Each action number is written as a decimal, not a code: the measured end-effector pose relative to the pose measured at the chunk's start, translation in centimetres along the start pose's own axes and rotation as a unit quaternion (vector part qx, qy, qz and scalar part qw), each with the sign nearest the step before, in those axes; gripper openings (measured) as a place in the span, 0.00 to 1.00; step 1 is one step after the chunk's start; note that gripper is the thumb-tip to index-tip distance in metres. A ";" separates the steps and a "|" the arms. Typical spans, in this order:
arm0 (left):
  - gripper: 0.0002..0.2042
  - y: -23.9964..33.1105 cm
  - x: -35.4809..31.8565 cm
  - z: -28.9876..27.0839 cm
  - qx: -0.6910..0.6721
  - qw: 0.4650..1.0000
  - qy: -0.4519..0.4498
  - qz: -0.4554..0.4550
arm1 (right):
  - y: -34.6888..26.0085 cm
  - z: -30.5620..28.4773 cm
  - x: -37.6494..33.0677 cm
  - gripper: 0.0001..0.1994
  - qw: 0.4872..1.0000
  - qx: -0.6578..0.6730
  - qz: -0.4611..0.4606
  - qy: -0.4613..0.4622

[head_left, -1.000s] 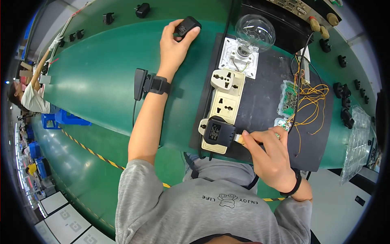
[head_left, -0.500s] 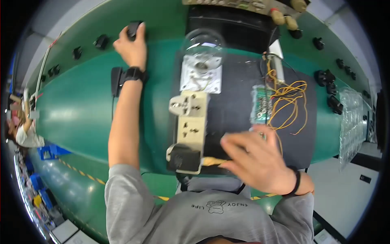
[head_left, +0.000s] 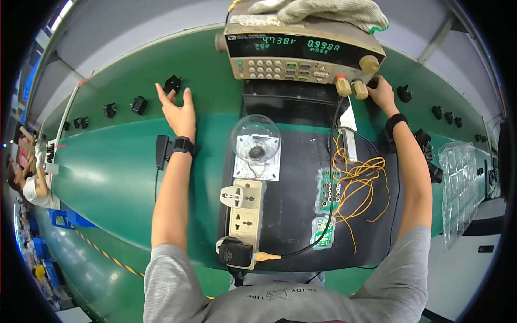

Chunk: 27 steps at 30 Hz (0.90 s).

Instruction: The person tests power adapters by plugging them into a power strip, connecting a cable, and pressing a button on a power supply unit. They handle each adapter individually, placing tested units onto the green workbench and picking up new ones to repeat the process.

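Note:
My left hand (head_left: 177, 110) lies flat on the green table (head_left: 107, 172), fingers spread, its tips just below a small black adapter (head_left: 172, 83). My right hand (head_left: 381, 91) reaches up beside the yellow knobs of a beige bench instrument (head_left: 301, 51); its fingers touch a small black piece (head_left: 372, 82), and the grip is hidden. Between my arms a black mat (head_left: 296, 107) carries a beige power strip (head_left: 245, 207) with a black adapter (head_left: 235, 252) plugged into its near end, and a clear glass bulb (head_left: 256, 137).
Two green circuit boards (head_left: 327, 188) with tangled yellow wires (head_left: 361, 177) lie on the mat's right half. More black adapters (head_left: 139, 105) line the far edge. Knitted gloves (head_left: 323, 11) rest on the instrument. A clear plastic tray (head_left: 463, 183) lies at right. Another person (head_left: 32, 183) is far left.
My left hand has opened and drawn back a little from the black adapter. My right hand left the plug at the strip's near end and stretched up to the instrument's right side.

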<state>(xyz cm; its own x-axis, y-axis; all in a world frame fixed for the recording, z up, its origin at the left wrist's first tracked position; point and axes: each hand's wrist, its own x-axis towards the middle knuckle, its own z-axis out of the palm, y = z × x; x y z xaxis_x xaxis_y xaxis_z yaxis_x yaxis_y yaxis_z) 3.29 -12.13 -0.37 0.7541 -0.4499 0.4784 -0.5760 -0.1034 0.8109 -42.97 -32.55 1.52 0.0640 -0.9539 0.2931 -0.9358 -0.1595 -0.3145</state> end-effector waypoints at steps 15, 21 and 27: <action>0.28 -2.1 -0.7 -1.6 -0.157 0.986 0.038 -0.049 | -12.3 -15.7 -19.3 0.25 0.900 0.400 -0.106 -0.136; 0.21 -0.4 -5.2 -5.4 -0.259 0.960 -0.062 -0.079 | -20.5 -14.6 -23.8 0.28 0.866 0.366 -0.236 -0.246; 0.16 0.6 -8.4 -9.2 -0.226 0.958 -0.145 -0.098 | -24.7 -11.4 -24.9 0.22 0.845 0.302 -0.324 -0.299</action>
<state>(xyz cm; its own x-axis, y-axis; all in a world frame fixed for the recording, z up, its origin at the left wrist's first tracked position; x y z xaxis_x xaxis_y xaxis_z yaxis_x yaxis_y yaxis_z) -0.49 -0.22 -0.79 0.6768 -0.6954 0.2416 -0.1872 0.1549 0.9700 -25.38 -1.98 12.28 0.8287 -0.5448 0.1283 -0.3005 -0.6266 -0.7191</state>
